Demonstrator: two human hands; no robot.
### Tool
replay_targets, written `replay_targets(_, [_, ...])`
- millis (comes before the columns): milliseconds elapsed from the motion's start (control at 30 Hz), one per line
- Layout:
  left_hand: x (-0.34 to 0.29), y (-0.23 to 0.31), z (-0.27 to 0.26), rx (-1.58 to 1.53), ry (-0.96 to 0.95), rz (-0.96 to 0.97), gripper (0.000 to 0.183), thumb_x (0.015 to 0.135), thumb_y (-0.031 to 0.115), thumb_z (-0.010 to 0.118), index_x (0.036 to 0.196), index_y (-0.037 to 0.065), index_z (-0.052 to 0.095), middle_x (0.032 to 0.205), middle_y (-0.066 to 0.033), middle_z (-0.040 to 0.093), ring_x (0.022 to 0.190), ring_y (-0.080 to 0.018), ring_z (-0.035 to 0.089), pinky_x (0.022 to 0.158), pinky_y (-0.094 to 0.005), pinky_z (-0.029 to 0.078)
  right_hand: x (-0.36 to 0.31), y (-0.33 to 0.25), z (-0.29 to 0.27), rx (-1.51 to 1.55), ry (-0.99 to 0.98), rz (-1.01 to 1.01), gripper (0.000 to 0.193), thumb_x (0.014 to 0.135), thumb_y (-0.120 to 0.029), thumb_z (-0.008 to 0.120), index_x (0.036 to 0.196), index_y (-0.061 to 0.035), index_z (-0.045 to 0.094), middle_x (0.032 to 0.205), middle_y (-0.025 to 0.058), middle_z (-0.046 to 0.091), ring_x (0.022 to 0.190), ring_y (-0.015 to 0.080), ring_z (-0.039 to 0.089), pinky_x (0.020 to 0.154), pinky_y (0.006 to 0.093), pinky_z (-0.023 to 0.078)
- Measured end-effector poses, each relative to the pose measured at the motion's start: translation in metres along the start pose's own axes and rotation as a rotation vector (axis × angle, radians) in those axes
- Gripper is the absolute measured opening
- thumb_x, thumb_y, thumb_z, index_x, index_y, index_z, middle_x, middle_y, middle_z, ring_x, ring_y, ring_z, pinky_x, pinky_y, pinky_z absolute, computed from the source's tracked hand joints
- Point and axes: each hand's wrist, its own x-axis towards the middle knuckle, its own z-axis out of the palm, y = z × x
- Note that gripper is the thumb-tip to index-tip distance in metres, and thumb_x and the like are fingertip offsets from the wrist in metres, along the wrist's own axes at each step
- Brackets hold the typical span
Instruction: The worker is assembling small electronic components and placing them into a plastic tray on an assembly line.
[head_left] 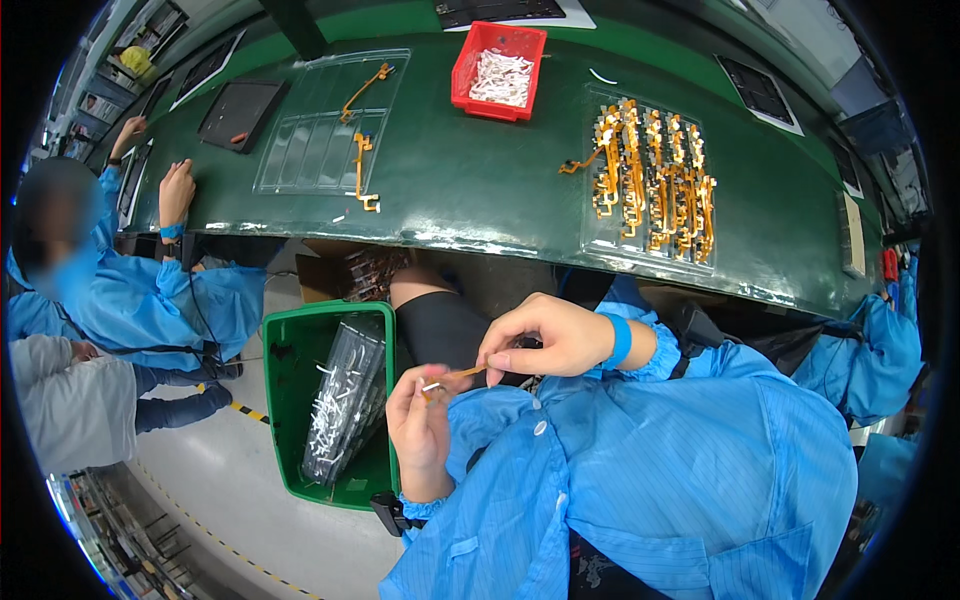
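Close to my chest, both hands are pinched on one thin orange flex cable point(456, 376). My left hand point(418, 425) grips its left end, where a small pale part shows. The cable's right end is between the fingertips of my right hand point(552, 338), which wears a blue wristband. On the green table point(450, 180), a clear tray point(600, 245) to the right carries rows of orange flex cables point(655, 185). Two more flex cables point(362, 170) lie on a clear compartment tray point(300, 150) to the left.
A red bin point(492, 108) of small white strips stands at the table's far middle. Left of my legs, a green bin point(278, 400) holds clear plastic trays and white scraps. A black tray point(240, 115) lies far left, near a co-worker's hand point(177, 192). Another blue sleeve point(870, 350) shows at right.
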Motion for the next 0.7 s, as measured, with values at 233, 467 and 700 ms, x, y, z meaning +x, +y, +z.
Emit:
replay_targets(233, [-0.001,0.006,0.011,-0.362,-0.027,-0.050,0.037,0.103,0.027,0.041,0.106,-0.005,0.059,0.094,-0.0169,0.067,0.085,-0.0239,0.068,0.077,-0.0422,0.058,-0.019,0.008,-0.011,-0.033,0.076,0.087,0.018,0.094,-0.012,0.058,0.101,0.0024,0.066,0.087,0.0094,0.073,0.083,0.0156,0.070,0.076,0.0285,0.055])
replay_targets(467, [0.010,0.031,0.043,0.010,0.017,-0.145,0.024,0.100,0.015,0.051,0.101,-0.007,0.061,0.085,-0.0185,0.069,0.074,-0.0244,0.071,0.071,-0.0384,0.060,-0.037,0.013,-0.018,-0.077,0.058,0.119,0.019,0.094,-0.013,0.058,0.100,0.0023,0.067,0.089,0.0094,0.073,0.084,0.0168,0.070,0.077,0.0288,0.054])
replay_targets(700, [0.015,0.029,0.041,0.124,-0.043,-0.159,0.021,0.098,0.014,0.055,0.100,-0.006,0.063,0.084,-0.0182,0.069,0.073,-0.0243,0.070,0.070,-0.0375,0.060,-0.044,0.009,-0.025,-0.039,0.084,0.131,0.020,0.095,-0.014,0.058,0.103,0.0020,0.066,0.089,0.0094,0.073,0.086,0.0148,0.069,0.078,0.0288,0.053])
